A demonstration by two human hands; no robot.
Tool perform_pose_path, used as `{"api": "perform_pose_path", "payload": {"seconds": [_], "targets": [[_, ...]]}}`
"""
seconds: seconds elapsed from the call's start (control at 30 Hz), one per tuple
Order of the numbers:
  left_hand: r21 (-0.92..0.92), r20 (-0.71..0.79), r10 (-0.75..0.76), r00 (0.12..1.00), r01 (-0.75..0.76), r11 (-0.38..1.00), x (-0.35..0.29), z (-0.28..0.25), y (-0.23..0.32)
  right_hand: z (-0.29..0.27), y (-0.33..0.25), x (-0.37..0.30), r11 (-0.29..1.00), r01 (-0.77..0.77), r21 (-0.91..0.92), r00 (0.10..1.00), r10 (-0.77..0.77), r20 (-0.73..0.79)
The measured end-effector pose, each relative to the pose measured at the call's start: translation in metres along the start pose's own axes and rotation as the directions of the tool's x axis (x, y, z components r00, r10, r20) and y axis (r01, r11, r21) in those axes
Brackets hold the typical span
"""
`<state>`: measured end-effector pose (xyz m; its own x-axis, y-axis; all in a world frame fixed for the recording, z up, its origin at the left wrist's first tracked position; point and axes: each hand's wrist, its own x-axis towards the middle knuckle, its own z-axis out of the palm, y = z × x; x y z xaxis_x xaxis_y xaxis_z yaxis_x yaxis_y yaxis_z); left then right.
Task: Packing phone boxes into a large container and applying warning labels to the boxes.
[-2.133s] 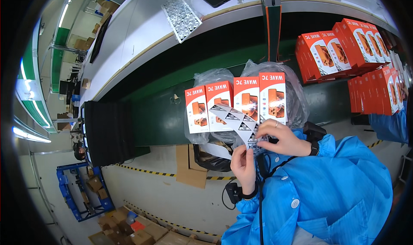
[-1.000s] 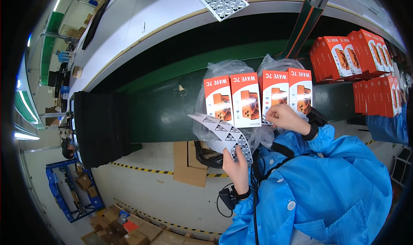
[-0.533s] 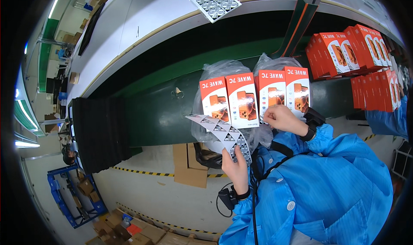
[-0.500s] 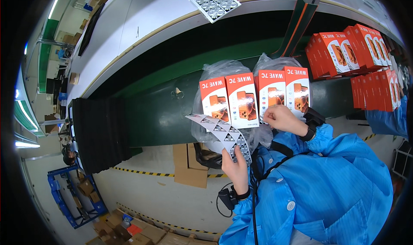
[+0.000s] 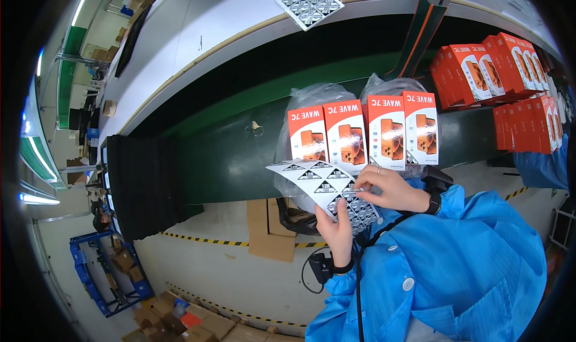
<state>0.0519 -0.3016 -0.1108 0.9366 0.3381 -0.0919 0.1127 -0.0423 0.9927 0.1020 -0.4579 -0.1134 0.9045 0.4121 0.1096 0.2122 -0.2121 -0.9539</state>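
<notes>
My left hand point(image 5: 337, 231) grips the lower edge of a white sticker sheet point(image 5: 318, 180), thumb on top, and the sheet bends as it is held up. Black-and-white triangular stickers cover it, with bare white gaps toward its left end. Over the sheet's right side is my right hand point(image 5: 389, 189), with a ring on one finger. Its thumb and fingertips come together at the stickers; what is between them is too small to make out. Just beyond the hands, a row of several orange-and-white phone boxes point(image 5: 345, 135) lies on clear plastic bags point(image 5: 324, 95).
Stacked orange phone boxes point(image 5: 468, 72) stand at the far right. Another sticker sheet point(image 5: 303, 3) hangs over the edge of the white shelf point(image 5: 228, 12). A metal post point(image 5: 420, 36) rises behind the green work surface point(image 5: 228, 156). A black cover point(image 5: 141, 189) stands left, cardboard point(image 5: 264, 231) below.
My right hand has moved left from the third box's lower corner onto the sticker sheet. My left hand still holds the sheet, now turned more face-up. The view has shifted slightly.
</notes>
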Motion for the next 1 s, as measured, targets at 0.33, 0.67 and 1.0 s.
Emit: {"api": "perform_pose_path", "payload": {"seconds": [0.33, 0.67, 1.0], "targets": [[0.230, 0.098, 0.001, 0.995, -0.024, 0.973, 0.013, -0.016, 0.003, 0.012, 0.000, 0.016, 0.994, -0.071, -0.080, 0.991, 0.079, 0.110], [0.326, 0.101, 0.073, 0.992, -0.102, 0.940, 0.027, -0.024, -0.003, 0.031, 0.006, 0.039, 0.978, -0.166, -0.126, 0.974, 0.183, 0.135], [0.416, 0.036, 0.081, 0.996, -0.088, 0.905, 0.037, -0.018, -0.006, 0.034, 0.018, 0.052, 0.973, -0.089, -0.214, 0.977, 0.128, 0.174]]}}
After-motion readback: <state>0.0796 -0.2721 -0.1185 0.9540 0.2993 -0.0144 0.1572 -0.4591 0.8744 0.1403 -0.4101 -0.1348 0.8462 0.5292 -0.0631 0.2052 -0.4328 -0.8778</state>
